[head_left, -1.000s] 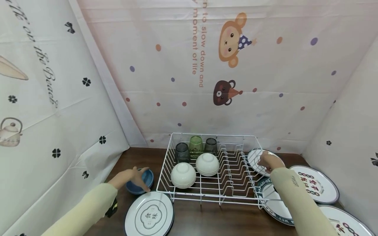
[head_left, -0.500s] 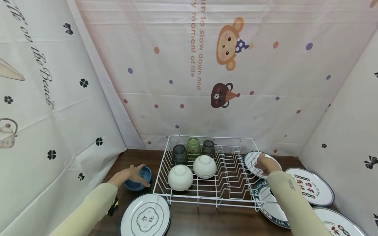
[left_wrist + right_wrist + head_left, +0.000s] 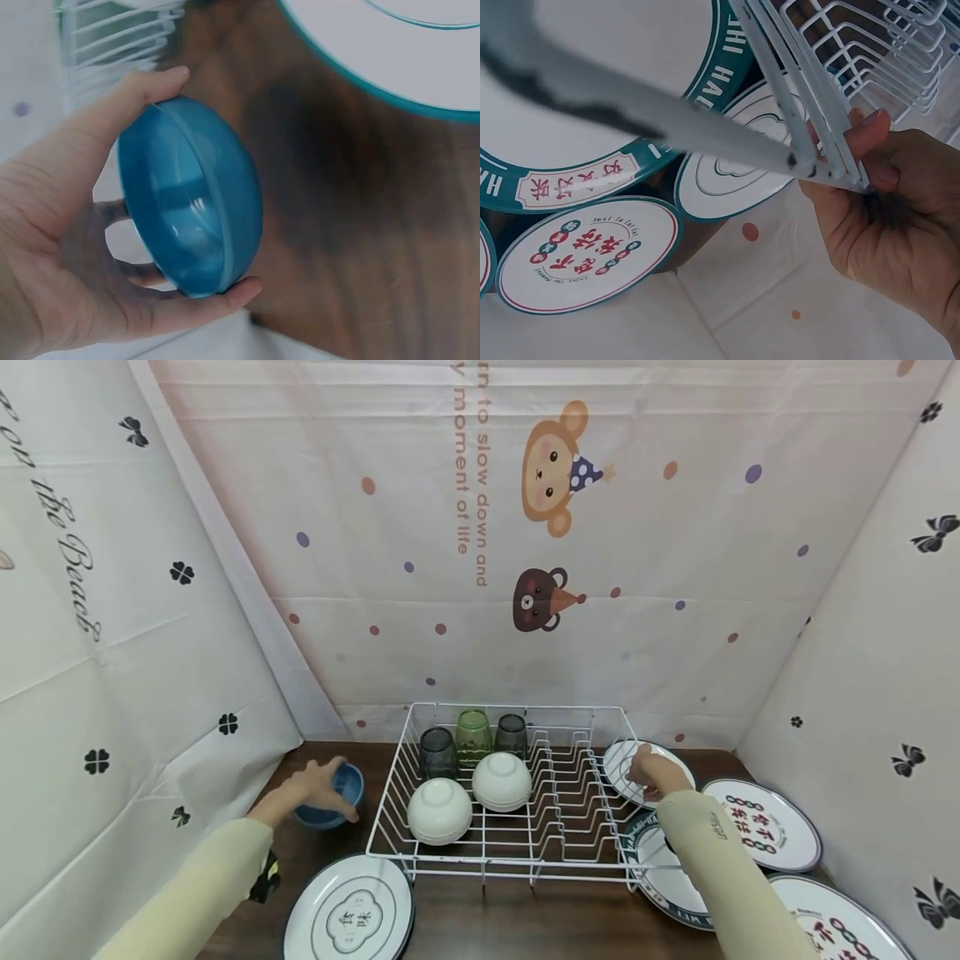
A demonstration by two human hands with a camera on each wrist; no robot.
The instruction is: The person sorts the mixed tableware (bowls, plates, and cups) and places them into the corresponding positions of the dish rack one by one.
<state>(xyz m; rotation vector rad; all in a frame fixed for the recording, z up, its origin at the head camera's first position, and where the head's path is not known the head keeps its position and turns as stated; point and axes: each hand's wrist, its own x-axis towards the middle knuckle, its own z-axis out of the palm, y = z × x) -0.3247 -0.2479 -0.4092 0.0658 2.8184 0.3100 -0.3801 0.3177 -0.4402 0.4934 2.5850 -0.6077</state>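
My left hand (image 3: pixel 315 789) grips a blue bowl (image 3: pixel 240 180) by its rim, thumb on one side and fingers on the other. In the left wrist view the bowl is tilted, its hollow facing the palm. On the right, my right hand (image 3: pixel 654 773) holds the side wires of a white dish rack (image 3: pixel 829 120), fingers curled round them. Two white bowls (image 3: pixel 440 811) sit upside down in the rack. Behind them stand dark glasses (image 3: pixel 438 752) and a green glass (image 3: pixel 473 737). Slots on the rack's right side hold nothing.
A stack of white plates (image 3: pixel 348 910) lies at the front left. Right of the rack lie a small plate (image 3: pixel 618 760), a green-rimmed plate (image 3: pixel 663 877) and plates with red lettering (image 3: pixel 765 822). Printed cloth walls (image 3: pixel 420 527) enclose the back and sides.
The head view has turned slightly, shifting everything left. My left hand has lifted and tilted the blue bowl a little. The right hand stays at the rack's side.
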